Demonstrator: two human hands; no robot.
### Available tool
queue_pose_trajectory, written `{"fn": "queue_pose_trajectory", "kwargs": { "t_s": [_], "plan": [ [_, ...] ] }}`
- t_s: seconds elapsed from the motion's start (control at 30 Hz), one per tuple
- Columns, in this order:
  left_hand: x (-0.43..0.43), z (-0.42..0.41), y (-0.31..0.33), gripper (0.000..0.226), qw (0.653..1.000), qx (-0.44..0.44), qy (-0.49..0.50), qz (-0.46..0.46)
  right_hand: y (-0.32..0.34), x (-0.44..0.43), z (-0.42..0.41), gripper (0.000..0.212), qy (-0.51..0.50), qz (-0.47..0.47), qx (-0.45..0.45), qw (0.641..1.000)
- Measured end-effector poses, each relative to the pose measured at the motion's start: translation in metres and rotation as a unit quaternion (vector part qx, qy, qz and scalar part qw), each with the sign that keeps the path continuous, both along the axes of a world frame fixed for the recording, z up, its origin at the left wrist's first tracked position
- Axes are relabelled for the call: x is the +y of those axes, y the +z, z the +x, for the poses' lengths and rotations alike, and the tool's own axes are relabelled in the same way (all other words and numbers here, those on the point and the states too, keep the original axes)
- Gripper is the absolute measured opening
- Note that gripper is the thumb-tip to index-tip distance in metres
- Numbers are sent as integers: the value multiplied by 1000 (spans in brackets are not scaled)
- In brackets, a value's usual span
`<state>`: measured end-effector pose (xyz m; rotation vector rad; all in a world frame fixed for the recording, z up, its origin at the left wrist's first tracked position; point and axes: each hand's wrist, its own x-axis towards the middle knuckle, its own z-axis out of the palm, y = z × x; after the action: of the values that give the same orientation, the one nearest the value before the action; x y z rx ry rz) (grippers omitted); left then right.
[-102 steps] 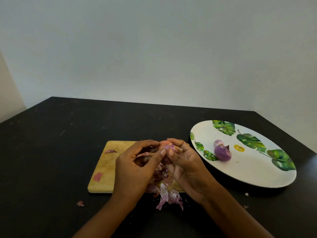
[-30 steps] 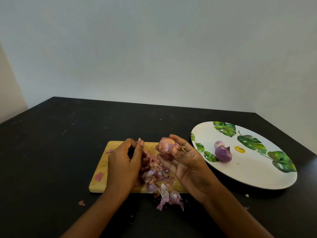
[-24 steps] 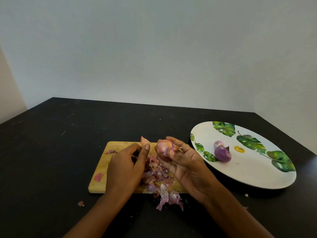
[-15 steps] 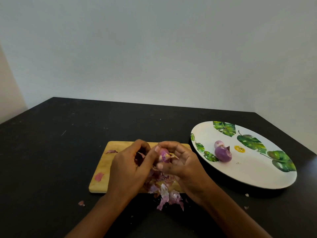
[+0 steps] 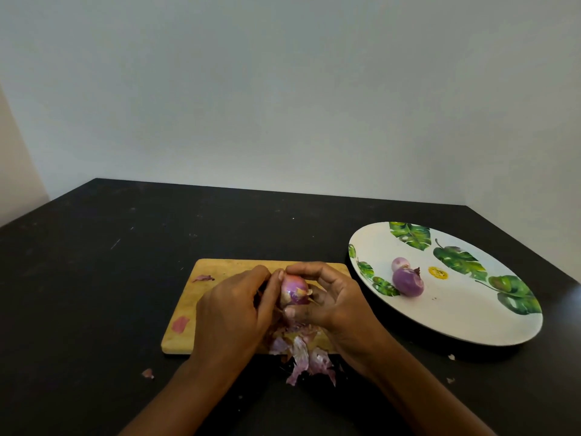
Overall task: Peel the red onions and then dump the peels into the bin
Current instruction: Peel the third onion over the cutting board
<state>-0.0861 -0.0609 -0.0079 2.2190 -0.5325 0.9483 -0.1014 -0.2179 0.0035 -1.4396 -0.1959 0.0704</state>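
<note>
Where a black table (image 5: 94, 278) runs back to a plain pale wall (image 5: 283, 89), a wooden board (image 5: 220, 269) lies near the front edge, with a leaf-printed plate (image 5: 471, 325) just right of it. Two peeled onions (image 5: 407, 282) sit touching on the plate. Over the board both grips meet on one onion (image 5: 294, 289), held above a heap of peels (image 5: 301, 354). The right grip (image 5: 338, 302) curls round it, forefinger over its top and thumb beneath. The left grip (image 5: 231, 306) closes on its left side, thumb pressed to the skin, its fingers hidden. The peels spill off the board's front edge onto the table.
</note>
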Motion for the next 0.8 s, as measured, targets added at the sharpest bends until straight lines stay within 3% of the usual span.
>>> {"fn": "queue_pose_trajectory", "kwargs": {
  "t_s": [0.17,0.47,0.8],
  "plan": [
    [2,2,0,34,1000,-10,11,-7,-2,1,1,48,7,28,14,999],
    [-2,3,0,29,986,68,-17,-153,1,2,1,46,13,86,44,995],
    [1,7,5,33,944,155,-12,-290,5,1,1,46,41,250,91,963]
  ]
}}
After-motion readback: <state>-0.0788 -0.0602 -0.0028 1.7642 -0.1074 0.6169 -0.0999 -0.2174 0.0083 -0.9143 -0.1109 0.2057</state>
